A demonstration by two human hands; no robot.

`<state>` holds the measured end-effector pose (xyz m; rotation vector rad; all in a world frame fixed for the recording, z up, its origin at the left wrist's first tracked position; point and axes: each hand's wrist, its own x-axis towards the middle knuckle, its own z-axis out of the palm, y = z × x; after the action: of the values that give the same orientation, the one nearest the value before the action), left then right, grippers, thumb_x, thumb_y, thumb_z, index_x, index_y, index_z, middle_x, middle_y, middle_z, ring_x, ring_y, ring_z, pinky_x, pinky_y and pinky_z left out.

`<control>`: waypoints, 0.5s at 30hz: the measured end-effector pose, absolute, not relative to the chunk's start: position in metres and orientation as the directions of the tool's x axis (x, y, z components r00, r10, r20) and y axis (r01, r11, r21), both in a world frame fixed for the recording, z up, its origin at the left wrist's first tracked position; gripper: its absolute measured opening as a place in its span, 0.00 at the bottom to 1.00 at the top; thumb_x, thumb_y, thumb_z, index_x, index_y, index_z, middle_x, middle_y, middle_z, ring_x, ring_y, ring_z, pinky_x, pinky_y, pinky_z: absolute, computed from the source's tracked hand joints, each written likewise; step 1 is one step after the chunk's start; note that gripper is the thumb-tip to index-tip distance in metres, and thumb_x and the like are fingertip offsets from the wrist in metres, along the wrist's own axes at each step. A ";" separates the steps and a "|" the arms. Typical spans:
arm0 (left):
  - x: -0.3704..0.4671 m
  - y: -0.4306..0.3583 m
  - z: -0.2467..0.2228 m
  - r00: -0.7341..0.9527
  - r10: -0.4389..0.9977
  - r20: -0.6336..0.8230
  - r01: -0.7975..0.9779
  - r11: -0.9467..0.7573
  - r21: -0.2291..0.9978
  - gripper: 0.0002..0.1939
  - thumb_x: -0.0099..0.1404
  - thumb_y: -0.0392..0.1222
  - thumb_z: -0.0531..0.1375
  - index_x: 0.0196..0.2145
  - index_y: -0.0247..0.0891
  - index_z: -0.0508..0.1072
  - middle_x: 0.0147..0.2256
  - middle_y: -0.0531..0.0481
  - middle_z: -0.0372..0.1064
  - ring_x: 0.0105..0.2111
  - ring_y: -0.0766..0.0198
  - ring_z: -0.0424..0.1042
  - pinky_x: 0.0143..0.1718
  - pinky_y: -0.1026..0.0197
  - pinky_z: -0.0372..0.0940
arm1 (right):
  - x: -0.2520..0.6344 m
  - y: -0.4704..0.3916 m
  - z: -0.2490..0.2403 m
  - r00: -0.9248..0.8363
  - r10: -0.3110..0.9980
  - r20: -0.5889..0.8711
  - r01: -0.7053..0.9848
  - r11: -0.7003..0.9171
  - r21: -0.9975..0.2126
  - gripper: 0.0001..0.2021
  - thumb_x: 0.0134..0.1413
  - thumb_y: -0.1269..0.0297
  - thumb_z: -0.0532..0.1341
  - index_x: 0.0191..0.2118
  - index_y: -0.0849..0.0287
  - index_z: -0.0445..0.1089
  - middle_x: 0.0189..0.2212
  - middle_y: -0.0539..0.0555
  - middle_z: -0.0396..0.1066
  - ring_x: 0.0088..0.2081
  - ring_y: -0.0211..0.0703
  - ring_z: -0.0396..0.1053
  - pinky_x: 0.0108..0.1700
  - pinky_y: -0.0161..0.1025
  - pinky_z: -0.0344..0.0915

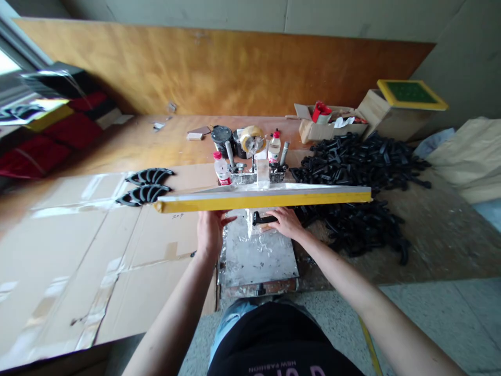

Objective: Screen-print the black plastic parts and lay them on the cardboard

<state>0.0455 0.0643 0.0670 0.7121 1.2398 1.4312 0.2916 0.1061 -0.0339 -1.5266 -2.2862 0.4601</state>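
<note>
My right hand point(287, 223) has its fingers on a curved black plastic handle point(263, 218), which lies at a small fixture on the grey metal base plate point(260, 256). To the left, my left hand point(211, 232) is beside the plate with thumb and finger apart and nothing visible in it; some of its fingers are hidden under the frame. Above both hands, a yellow-edged screen frame point(264, 200) is raised and seen nearly edge-on. Its clamp point(263, 172) stands behind it.
Black plastic handles point(356, 162) are heaped on the right. Several more point(146, 193) lie in rows on cardboard point(156, 240) at left. Two bottles, one red-capped bottle point(222, 169) nearer, a black tub point(222, 137) and a tape roll point(252, 140) stand behind the frame. An open carton point(313, 130) sits back right.
</note>
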 end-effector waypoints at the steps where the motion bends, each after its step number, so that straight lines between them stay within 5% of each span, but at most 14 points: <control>1: 0.055 0.054 0.054 -0.201 0.935 -0.292 -0.336 0.214 0.917 0.31 0.63 0.66 0.55 0.51 0.39 0.66 0.45 0.42 0.75 0.39 0.59 0.76 0.32 0.60 0.72 | 0.281 0.098 -0.035 -0.367 0.923 0.114 0.821 0.379 -0.427 0.14 0.54 0.65 0.67 0.47 0.55 0.74 0.42 0.55 0.72 0.48 0.47 0.67 0.53 0.45 0.62; 5: 0.083 0.005 0.002 0.089 0.796 -0.599 -0.320 0.592 0.740 0.30 0.61 0.67 0.57 0.48 0.38 0.69 0.47 0.36 0.75 0.43 0.50 0.76 0.33 0.54 0.73 | 0.243 0.062 -0.028 -0.458 0.865 0.203 0.763 0.500 -0.410 0.08 0.60 0.61 0.63 0.43 0.55 0.76 0.37 0.56 0.72 0.45 0.47 0.68 0.50 0.42 0.64; 8: 0.064 -0.017 -0.022 -0.008 0.766 -0.643 -0.285 0.614 0.736 0.27 0.60 0.66 0.57 0.37 0.36 0.71 0.35 0.40 0.77 0.35 0.54 0.78 0.31 0.56 0.71 | 0.245 0.043 -0.026 -0.620 0.765 0.174 0.632 0.619 -0.467 0.10 0.64 0.60 0.59 0.47 0.51 0.76 0.37 0.53 0.75 0.41 0.42 0.71 0.45 0.35 0.65; 10: 0.025 -0.025 -0.036 -0.185 0.746 -0.640 -0.174 0.616 0.768 0.26 0.61 0.65 0.54 0.32 0.36 0.70 0.28 0.43 0.76 0.28 0.57 0.76 0.28 0.58 0.70 | 0.273 0.044 -0.030 -0.478 0.875 0.080 0.749 0.453 -0.483 0.12 0.67 0.59 0.55 0.46 0.50 0.76 0.38 0.52 0.77 0.38 0.40 0.74 0.40 0.33 0.65; 12: -0.024 -0.034 -0.053 -0.380 0.686 -0.620 -0.036 0.659 0.751 0.26 0.63 0.63 0.49 0.29 0.36 0.70 0.24 0.44 0.75 0.24 0.59 0.74 0.25 0.59 0.69 | 0.316 0.053 -0.039 -0.139 0.989 -0.051 0.915 0.108 -0.390 0.14 0.68 0.59 0.53 0.43 0.53 0.76 0.37 0.54 0.79 0.37 0.42 0.75 0.39 0.34 0.64; 15: -0.083 -0.048 -0.081 -0.533 0.656 -0.534 0.229 0.719 0.656 0.24 0.63 0.59 0.45 0.24 0.38 0.68 0.19 0.44 0.73 0.20 0.58 0.72 0.22 0.57 0.68 | 0.379 0.069 -0.061 0.191 0.957 -0.216 0.949 -0.237 -0.210 0.13 0.65 0.62 0.55 0.46 0.55 0.76 0.39 0.59 0.78 0.41 0.46 0.76 0.41 0.37 0.65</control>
<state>-0.0829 -0.0482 -0.0814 0.6699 2.1079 0.6681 0.3785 0.0689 -0.0609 -2.4016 -1.9223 0.4724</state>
